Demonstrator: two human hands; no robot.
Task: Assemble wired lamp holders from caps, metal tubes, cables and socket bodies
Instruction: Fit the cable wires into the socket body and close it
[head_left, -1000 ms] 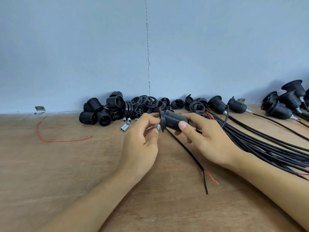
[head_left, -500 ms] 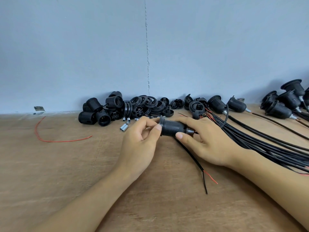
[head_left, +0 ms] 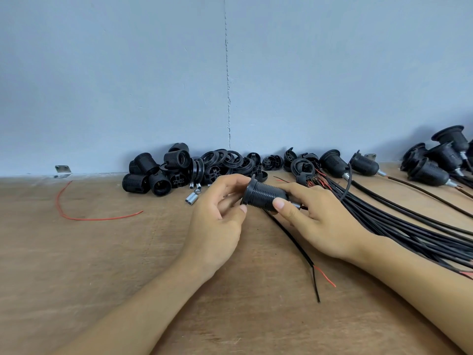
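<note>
Your right hand (head_left: 325, 221) pinches the lamp holder (head_left: 263, 198) above the bench (head_left: 102, 265) middle; your left hand (head_left: 217, 226) seems to grip its flanged end

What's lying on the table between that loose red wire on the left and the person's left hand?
In the head view, between the red wire and the left hand, there is only bare wooden table; small metal tubes sit farther back.

Wooden tabletop (head_left: 76, 265) runs up to a blue-grey wall (head_left: 115, 73); a vertical seam (head_left: 227, 85) splits that wall, and a small metal bracket (head_left: 62, 169) sits at its foot.
</note>
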